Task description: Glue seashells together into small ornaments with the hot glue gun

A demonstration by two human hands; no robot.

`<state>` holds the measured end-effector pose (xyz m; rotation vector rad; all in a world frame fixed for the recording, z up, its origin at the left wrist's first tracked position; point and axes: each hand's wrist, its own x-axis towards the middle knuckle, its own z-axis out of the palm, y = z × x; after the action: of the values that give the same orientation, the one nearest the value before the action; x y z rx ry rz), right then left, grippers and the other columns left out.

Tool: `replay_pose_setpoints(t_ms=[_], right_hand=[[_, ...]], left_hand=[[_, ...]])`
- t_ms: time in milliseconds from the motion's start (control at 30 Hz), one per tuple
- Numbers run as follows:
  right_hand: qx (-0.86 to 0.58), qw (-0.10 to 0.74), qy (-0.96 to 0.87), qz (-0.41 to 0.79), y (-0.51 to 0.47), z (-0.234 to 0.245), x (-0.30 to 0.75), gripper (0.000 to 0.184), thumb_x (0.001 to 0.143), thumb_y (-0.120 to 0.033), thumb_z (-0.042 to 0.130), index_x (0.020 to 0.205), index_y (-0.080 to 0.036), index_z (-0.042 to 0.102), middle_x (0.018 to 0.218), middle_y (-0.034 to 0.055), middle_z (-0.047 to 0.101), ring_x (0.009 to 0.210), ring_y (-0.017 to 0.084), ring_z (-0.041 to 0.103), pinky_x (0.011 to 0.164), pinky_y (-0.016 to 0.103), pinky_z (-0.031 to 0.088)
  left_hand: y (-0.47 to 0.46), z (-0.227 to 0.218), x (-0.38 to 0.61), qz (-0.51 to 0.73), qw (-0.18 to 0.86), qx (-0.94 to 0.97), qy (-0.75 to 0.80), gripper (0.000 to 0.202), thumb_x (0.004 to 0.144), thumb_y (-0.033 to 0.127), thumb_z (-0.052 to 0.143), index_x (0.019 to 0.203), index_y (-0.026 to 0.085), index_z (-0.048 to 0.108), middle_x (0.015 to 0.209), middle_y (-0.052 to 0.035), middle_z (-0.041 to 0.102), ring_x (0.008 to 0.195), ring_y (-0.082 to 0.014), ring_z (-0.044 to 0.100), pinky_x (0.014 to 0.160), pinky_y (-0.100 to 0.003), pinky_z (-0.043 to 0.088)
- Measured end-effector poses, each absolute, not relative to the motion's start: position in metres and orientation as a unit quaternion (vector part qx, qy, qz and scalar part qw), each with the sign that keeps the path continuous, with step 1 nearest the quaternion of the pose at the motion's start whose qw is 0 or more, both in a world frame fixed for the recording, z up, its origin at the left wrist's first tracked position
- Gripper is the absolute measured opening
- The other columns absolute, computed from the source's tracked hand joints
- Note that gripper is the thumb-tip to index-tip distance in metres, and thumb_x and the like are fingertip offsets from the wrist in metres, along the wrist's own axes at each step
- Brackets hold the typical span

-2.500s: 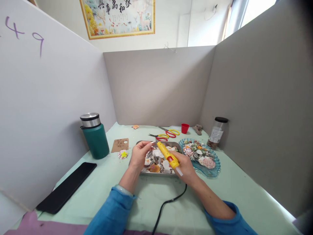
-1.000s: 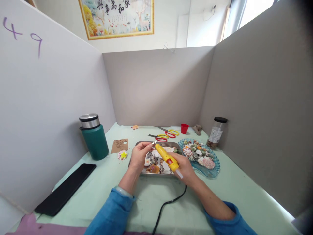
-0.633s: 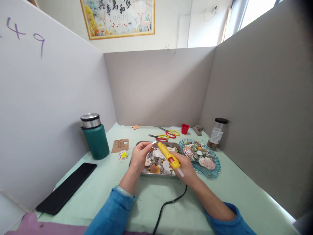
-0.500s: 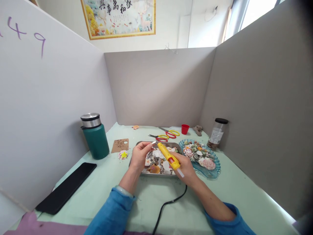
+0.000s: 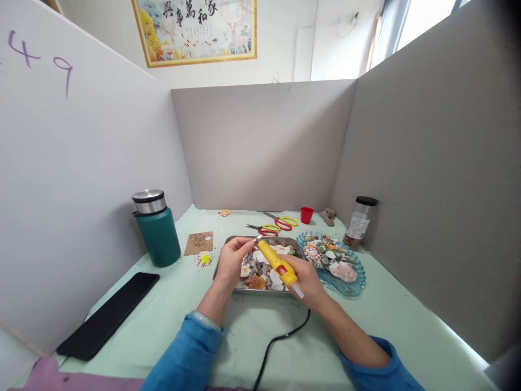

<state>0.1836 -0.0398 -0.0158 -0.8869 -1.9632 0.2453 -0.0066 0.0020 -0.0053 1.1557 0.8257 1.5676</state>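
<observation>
My right hand (image 5: 306, 279) is wrapped round a yellow hot glue gun (image 5: 277, 264), a white glue stick poking out of its rear end. The gun's metal nozzle points up and left, meeting the fingertips of my left hand (image 5: 235, 262). Those fingers are pinched together on a small piece, too tiny and covered to name. Below both hands lies a metal tray (image 5: 260, 293) full of shells (image 5: 257, 281) and shell bits. A black cord (image 5: 280, 338) runs from beneath my right hand towards me.
A blue glass dish (image 5: 358, 282) of shells sits right, a lidded jar (image 5: 360, 224) behind it. Two pairs of scissors (image 5: 268, 229) and a red cup (image 5: 306, 215) lie beyond the tray. Left are a green bottle (image 5: 158, 233), a black slab (image 5: 109, 315), a brown card (image 5: 199, 244) and a yellow-starred disc (image 5: 204, 259).
The glue gun has shifted slightly left, bringing its nozzle closer to my left fingertips. The white tip that showed at those fingers is now mostly covered. The camera view has moved a little.
</observation>
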Motion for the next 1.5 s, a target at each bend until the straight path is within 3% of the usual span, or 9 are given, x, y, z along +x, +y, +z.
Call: replay_pose_setpoints(t_ms=[367,533,800,1200,1333,1500], right_hand=[[-0.391,0.474,-0.783,0.097,-0.041,-0.013,0.184,0.013,0.076,-0.016,0.050,0.081,-0.018,0.062,0.077,0.0026,0.066,0.071,0.017,0.061,0.064,0.024,0.045],[-0.380,0.477,-0.786,0.100,-0.039,-0.016,0.184,0.021,0.076,-0.016,0.050,0.092,-0.019,0.063,0.087,0.0033,0.068,0.072,0.016,0.061,0.065,0.024,0.045],[-0.353,0.458,-0.807,0.119,-0.041,-0.014,0.184,0.022,0.080,-0.018,0.048,0.096,-0.020,0.063,0.086,0.0039,0.068,0.080,0.018,0.062,0.070,0.025,0.046],[-0.406,0.463,-0.778,0.126,-0.042,-0.008,0.188,0.018,0.081,-0.022,0.048,0.091,-0.018,0.062,0.072,0.0012,0.065,0.059,0.014,0.056,0.055,0.022,0.043],[-0.461,0.416,-0.777,0.102,-0.038,-0.004,0.195,0.027,0.079,-0.024,0.051,0.103,-0.019,0.061,0.081,0.0025,0.068,0.063,0.016,0.060,0.058,0.024,0.044],[-0.545,0.269,-0.794,0.024,-0.032,-0.001,0.201,0.042,0.074,-0.027,0.059,0.116,-0.025,0.058,0.093,0.0040,0.071,0.076,0.021,0.065,0.060,0.025,0.040]], left_hand=[[-0.002,0.000,-0.005,0.649,0.491,0.466,0.347,0.019,0.063,0.028,0.075,0.075,0.014,0.070,0.075,-0.0048,0.069,0.066,-0.0118,0.058,0.065,-0.023,0.043],[-0.003,0.002,-0.005,0.656,0.493,0.457,0.342,0.019,0.063,0.028,0.075,0.075,0.014,0.070,0.075,-0.0042,0.069,0.062,-0.0107,0.057,0.065,-0.023,0.043],[0.000,-0.002,-0.004,0.652,0.512,0.450,0.331,0.022,0.061,0.029,0.076,0.074,0.013,0.069,0.074,-0.0038,0.069,0.064,-0.0119,0.059,0.066,-0.025,0.045],[-0.002,0.002,-0.006,0.662,0.518,0.426,0.335,0.022,0.059,0.028,0.077,0.072,0.013,0.067,0.072,-0.0038,0.068,0.060,-0.0103,0.058,0.065,-0.025,0.044],[0.000,0.002,-0.007,0.676,0.521,0.401,0.332,0.024,0.057,0.027,0.079,0.072,0.014,0.066,0.070,-0.0031,0.068,0.060,-0.0110,0.058,0.066,-0.026,0.045],[0.001,0.000,-0.008,0.680,0.520,0.388,0.340,0.027,0.056,0.027,0.079,0.073,0.012,0.066,0.074,-0.0053,0.069,0.061,-0.0110,0.058,0.065,-0.025,0.045]])
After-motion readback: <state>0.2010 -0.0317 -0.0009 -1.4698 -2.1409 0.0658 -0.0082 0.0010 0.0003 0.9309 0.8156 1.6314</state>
